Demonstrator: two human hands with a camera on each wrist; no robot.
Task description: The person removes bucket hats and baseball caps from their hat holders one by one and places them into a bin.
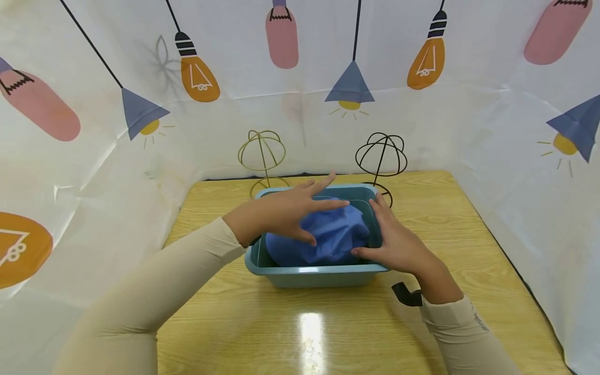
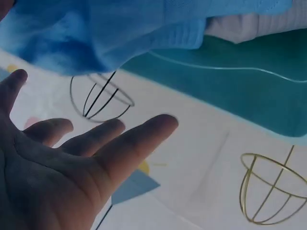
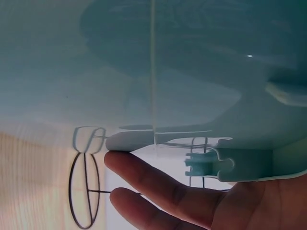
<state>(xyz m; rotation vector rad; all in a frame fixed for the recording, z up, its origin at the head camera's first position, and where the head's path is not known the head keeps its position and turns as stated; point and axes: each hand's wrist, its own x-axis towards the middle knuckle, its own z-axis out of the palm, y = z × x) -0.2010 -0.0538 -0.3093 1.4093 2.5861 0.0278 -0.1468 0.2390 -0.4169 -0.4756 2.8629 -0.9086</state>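
Observation:
A blue-green plastic bin (image 1: 319, 278) stands on the table with crumpled blue fabric (image 1: 335, 234) inside, shaped somewhat like a cap. In the left wrist view the blue fabric (image 2: 144, 28) shows a ribbed edge, and a pale grey fabric piece (image 2: 235, 28) lies beside it. Over the bin's left part, my left hand (image 1: 286, 211) hovers with fingers spread, holding nothing. My right hand (image 1: 398, 242) grips the bin's right rim, its thumb inside near the fabric. In the right wrist view, fingers (image 3: 158, 184) of that hand lie along the bin's outer wall (image 3: 192, 96).
Behind the bin stand a gold wire stand (image 1: 261, 151) at left and a black wire stand (image 1: 382, 153) at right, both dome-topped. The wooden table (image 1: 234, 323) is bordered by white sheets (image 1: 309, 135) printed with lamps. A black strap (image 1: 407, 295) sits by the right wrist.

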